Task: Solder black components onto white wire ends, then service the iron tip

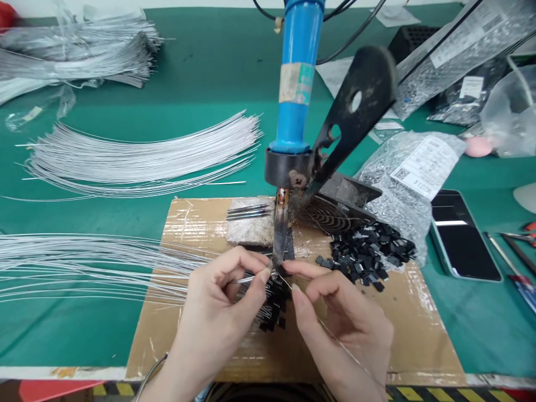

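A blue-handled soldering iron [298,78] stands fixed in a black metal stand [355,106], its tip pointing down at a taped cardboard sheet [402,329]. My left hand [218,312] pinches a bunch of thin silver wires [75,262] with small black parts on their ends, right under the iron's tip. My right hand [339,324] pinches a thin strand of solder wire [335,338] and holds its end at the tip. Both hands meet just below the iron.
A pile of small black parts [368,254] lies right of the iron, spilling from a plastic bag [402,178]. More silver wire bundles [142,153] lie on the green mat at left and back. A phone [463,234] and tools [519,245] lie at right.
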A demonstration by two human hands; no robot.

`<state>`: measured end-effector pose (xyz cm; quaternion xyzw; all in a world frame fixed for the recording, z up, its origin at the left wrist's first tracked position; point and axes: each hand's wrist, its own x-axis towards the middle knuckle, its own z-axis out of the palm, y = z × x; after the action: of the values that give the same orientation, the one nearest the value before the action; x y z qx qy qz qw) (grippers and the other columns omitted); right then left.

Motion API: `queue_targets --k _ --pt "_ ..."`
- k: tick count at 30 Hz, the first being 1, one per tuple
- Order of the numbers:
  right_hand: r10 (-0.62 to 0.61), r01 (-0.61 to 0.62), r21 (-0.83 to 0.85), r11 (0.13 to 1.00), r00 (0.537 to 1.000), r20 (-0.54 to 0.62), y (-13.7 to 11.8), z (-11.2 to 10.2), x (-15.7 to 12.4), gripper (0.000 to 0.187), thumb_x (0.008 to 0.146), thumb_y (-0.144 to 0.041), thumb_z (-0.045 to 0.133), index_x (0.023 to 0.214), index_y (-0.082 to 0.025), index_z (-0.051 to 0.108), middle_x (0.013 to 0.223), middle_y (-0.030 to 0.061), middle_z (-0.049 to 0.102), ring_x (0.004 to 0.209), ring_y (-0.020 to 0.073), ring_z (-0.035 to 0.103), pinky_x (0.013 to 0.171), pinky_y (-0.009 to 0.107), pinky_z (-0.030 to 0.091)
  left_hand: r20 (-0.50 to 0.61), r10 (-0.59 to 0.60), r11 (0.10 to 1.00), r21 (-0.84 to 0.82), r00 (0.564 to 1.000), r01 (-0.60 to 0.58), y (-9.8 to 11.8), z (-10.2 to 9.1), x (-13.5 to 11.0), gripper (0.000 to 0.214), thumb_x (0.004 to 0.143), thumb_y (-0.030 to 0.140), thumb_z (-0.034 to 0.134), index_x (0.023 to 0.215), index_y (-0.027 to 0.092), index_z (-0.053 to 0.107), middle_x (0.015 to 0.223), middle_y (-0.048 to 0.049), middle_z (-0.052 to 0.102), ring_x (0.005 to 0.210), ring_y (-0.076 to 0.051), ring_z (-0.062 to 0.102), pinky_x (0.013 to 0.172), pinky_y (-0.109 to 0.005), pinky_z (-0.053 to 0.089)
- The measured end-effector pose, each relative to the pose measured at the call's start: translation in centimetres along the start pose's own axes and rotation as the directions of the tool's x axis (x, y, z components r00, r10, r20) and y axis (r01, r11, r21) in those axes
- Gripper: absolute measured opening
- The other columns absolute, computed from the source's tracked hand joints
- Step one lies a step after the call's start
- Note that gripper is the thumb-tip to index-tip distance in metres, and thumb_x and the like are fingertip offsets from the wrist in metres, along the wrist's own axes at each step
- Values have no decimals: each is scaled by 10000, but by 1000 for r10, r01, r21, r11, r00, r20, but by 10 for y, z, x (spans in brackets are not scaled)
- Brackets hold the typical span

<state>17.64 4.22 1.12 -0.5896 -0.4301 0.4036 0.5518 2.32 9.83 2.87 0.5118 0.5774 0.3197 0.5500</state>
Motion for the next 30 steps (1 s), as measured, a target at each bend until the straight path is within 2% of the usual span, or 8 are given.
queue_targets --k 13,20,30 --pt "-57 57 0 998 998 3 2 0 -1 207 998 -146 681 822 -242 631 1193 35 809 1059 182 796 907 230 591 -8 9 1000 -13 1000 -9 0 -1 -1 137 930 233 730 793 221 733 901 -16 793 755 -125 694 567 -164 431" --pt "-78 78 -20 997 997 1 6 0 -1 202 985 -137 696 832 -250 628 1190 -3 808 1069 155 790 905 199 582 -22 39 999 10 999 -38 -2 -1 -2 136 925 213 728 789 223 734 900 -10 781 762 -119 687 573 -156 435" --pt "-76 76 5 997 997 -7 3 1 -1 200 994 -142 696 828 -241 646 1183 23 808 1067 178 796 869 213 603 -16 47 999 8 999 -47 -4 -2 -3 139 935 219 727 796 225 734 915 -15 788 774 -127 703 584 -160 455"
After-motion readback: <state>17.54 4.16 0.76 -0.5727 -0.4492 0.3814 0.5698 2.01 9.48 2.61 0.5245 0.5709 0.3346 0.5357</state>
